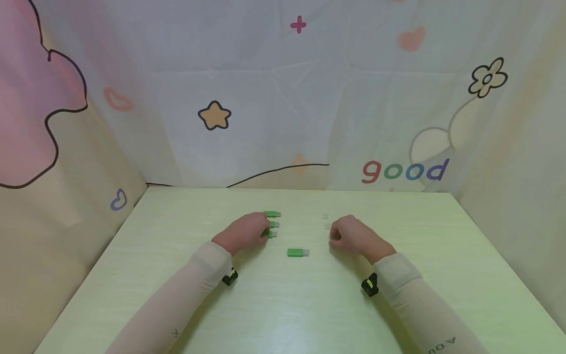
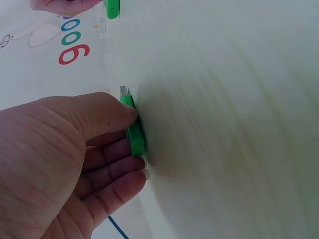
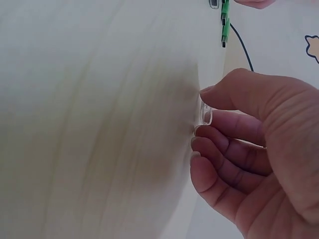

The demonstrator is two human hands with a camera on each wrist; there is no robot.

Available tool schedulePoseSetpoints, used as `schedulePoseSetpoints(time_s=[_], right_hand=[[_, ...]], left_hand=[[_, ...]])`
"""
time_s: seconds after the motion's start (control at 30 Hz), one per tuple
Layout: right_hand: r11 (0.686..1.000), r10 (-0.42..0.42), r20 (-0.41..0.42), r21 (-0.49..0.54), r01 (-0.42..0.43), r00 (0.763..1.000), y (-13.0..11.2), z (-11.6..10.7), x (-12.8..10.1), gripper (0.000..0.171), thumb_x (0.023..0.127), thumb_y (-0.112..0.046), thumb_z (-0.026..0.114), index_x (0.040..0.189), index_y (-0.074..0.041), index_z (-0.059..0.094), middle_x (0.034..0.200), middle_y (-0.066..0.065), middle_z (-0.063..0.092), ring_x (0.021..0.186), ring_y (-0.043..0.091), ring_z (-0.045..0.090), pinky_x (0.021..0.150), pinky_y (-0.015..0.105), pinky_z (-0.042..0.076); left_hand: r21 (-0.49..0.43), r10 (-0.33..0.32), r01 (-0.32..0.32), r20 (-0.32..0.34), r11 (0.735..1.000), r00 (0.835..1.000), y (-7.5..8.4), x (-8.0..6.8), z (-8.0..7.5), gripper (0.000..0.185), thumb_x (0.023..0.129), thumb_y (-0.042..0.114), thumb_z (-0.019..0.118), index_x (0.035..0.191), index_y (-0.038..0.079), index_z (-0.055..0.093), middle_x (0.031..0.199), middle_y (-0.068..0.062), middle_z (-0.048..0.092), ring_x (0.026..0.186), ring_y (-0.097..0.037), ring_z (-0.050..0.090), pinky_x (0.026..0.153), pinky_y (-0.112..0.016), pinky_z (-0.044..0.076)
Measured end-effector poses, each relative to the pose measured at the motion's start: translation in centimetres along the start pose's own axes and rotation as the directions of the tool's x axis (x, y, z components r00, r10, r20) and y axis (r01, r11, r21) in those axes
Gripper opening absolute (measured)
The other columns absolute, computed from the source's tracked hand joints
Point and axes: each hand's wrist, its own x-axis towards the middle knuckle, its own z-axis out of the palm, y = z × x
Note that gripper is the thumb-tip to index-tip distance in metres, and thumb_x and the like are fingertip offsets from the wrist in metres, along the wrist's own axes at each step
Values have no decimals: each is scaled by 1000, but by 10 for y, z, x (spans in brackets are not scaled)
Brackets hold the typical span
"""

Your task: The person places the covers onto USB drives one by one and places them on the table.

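Note:
My left hand [image 1: 248, 230] pinches a green USB stick [image 2: 130, 112] between thumb and fingers, its metal plug pointing away from the palm. Two more green USB sticks [image 1: 272, 214] lie just beyond it, plugs to the right, partly hidden by the fingers. My right hand [image 1: 353, 236] holds a small clear plastic cap [image 3: 206, 114] between thumb and forefinger, low over the table. Two other clear caps [image 1: 325, 216] lie past the right fingers. Between the hands, nearer the front, a single green USB stick [image 1: 298, 252] lies flat with its plug to the right.
The pale wooden table [image 1: 283, 305] ends at a printed cloth backdrop [image 1: 274, 128]. Both forearms in light sleeves come in from the front, with a black wrist device [image 1: 230, 277] on the left and another black device [image 1: 370, 285] on the right.

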Motion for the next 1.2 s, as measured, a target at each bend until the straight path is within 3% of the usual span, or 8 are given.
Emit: schedulePoseSetpoints(time_s=[0.2, 0.5, 0.8, 1.2], right_hand=[[1000, -14, -17, -14, 14, 1000, -3, 0, -1, 14, 84, -9, 71, 72, -15, 66, 67, -4, 55, 67, 12, 50, 63, 25, 40], [999, -8, -29, 35, 9, 1000, -5, 1, -1, 5, 85, -14, 75, 81, -15, 72, 74, -4, 63, 71, 13, 55, 68, 27, 48], [992, -66, -81, 104, 74, 995, -4, 0, -4, 5, 84, -19, 78, 85, -15, 75, 75, -7, 67, 71, 10, 58, 72, 27, 52], [962, -137, -142, 216, 166, 980, -6, 3, -9, 7, 86, -13, 79, 92, -13, 82, 78, -8, 73, 67, 5, 61, 68, 22, 55]], left_hand=[[37, 21, -22, 7, 999, 1000, 1, -1, -1, 20, 91, 12, 73, 74, 11, 63, 76, 1, 56, 72, -14, 46, 75, -31, 47], [22, 33, -33, -11, 999, 999, 2, -10, -5, 16, 90, 10, 74, 78, 9, 64, 79, 0, 56, 75, -16, 47, 77, -33, 48], [28, 35, -35, -18, 999, 999, 2, -13, -9, 20, 89, 10, 74, 78, 11, 58, 77, 0, 53, 76, -16, 47, 75, -32, 45], [8, 64, -64, -35, 998, 997, 10, -22, -16, 10, 87, 10, 75, 87, 10, 64, 81, 2, 57, 78, -14, 50, 76, -29, 47]])
